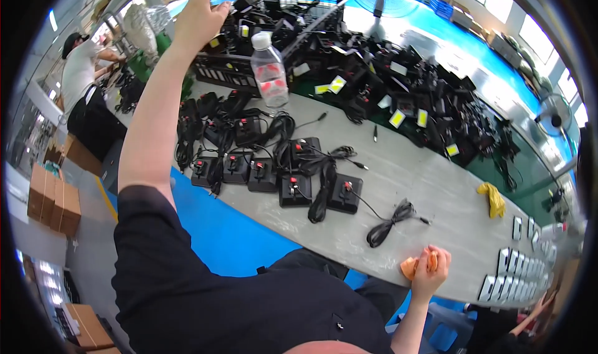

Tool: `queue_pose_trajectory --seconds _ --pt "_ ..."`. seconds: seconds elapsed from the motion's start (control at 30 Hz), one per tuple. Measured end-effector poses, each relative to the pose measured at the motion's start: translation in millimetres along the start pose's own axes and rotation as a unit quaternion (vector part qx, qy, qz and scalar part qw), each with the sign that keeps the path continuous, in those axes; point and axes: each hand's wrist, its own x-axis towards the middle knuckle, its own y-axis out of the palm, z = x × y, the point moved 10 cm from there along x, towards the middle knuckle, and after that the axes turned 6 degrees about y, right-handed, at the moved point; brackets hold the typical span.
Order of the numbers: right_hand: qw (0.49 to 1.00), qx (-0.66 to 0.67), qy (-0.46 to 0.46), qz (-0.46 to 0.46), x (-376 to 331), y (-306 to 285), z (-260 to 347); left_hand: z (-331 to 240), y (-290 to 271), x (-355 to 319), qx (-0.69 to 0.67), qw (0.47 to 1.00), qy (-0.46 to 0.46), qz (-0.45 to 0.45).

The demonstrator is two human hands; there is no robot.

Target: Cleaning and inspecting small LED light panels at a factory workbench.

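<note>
My left hand (202,19) is stretched to the far left, beside the black plastic crate (339,5). Its thumb and fingers are apart, with nothing visible between them. Close to the table's front edge, my right hand (431,270) is closed around an orange, soft-looking piece (408,268) resembling a peeled tangerine; part of it sticks out toward the left. Left of this hand lies a coiled black cable (391,227), its lead running to a square black unit with a red part (344,194). Several similar units (261,174) with bundled cables stand in front of the crate.
A clear bottle with a white cap (270,73) stands by the crate. Black devices with yellow and white labels (398,92) are heaped along the far side. A yellow cloth (492,200) and rows of small pale parts (514,270) lie rightward. Another person (84,83) works at left.
</note>
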Motion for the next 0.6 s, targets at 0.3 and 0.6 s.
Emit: queue_pose_trajectory --seconds 0.3,0.6 --pt "0.998 -0.043 0.040 -0.002 1.2 5.3 -8.0 190.4 187.5 -74.2 0.061 0.924 -0.245 0.287" --pt "0.998 -0.054 0.043 -0.004 4.2 9.5 -4.5 212.0 171.7 -65.1 -0.378 0.758 -0.530 0.040"
